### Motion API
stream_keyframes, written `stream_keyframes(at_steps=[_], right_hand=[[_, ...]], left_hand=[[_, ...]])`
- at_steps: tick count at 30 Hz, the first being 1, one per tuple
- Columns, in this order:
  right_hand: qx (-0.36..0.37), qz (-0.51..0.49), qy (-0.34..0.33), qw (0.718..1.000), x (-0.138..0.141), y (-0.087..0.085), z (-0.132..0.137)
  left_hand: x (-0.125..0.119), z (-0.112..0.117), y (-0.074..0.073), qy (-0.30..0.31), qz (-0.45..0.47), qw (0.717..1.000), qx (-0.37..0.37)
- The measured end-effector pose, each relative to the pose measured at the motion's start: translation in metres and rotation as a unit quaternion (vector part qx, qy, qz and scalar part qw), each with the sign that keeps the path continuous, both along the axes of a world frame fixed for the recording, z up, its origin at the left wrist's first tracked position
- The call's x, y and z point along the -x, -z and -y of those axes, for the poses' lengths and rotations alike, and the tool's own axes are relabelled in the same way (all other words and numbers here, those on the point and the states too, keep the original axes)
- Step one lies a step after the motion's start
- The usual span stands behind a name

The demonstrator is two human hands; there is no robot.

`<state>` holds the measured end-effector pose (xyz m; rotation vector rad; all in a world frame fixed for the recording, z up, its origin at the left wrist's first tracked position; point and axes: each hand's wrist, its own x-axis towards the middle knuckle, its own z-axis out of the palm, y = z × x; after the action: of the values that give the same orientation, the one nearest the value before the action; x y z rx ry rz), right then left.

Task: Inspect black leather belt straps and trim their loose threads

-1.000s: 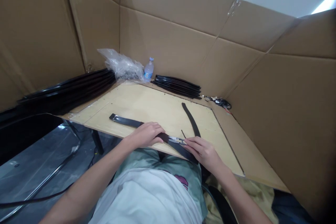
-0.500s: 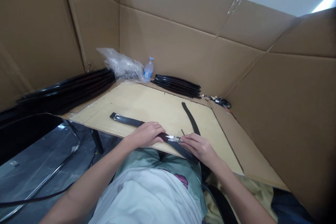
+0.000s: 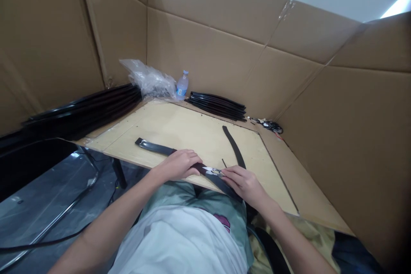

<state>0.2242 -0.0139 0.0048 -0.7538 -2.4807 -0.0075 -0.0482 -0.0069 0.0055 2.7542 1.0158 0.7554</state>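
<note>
A long black strap (image 3: 156, 147), like a belt, lies slantwise along the front edge of the table. My left hand (image 3: 180, 164) is closed over its middle, with the thumb on the near side. In my right hand (image 3: 244, 183) is a pair of small metal thread snips (image 3: 212, 171). Their two blades are spread and point left, over the strap close to my left fingertips. A thin dark piece (image 3: 224, 162) sticks up beside my right fingers. Another length of black strap (image 3: 234, 146) runs across the board behind my right hand.
Black strips are stacked at the left (image 3: 83, 107) and at the back (image 3: 216, 105). A water bottle (image 3: 182, 86) stands by a clear plastic bag (image 3: 150, 80). Small dark tangled items (image 3: 271, 125) lie in the right back corner. Cardboard walls (image 3: 205, 51) surround the wooden table board (image 3: 180, 124).
</note>
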Motion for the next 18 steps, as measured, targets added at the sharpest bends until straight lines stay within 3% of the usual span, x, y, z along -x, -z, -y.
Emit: stream_keyframes(at_steps=[6, 18], right_hand=[[0.012, -0.006, 0.015, 1.0, -0.0049, -0.0061, 0.0038], [-0.004, 0.005, -0.018, 1.0, 0.0024, -0.0031, -0.0041]], left_hand=[[0.0, -0.0003, -0.0003, 0.0, 0.002, 1.0, 0.002], [-0.0014, 0.0003, -0.0015, 0.006, -0.004, 1.0, -0.009]])
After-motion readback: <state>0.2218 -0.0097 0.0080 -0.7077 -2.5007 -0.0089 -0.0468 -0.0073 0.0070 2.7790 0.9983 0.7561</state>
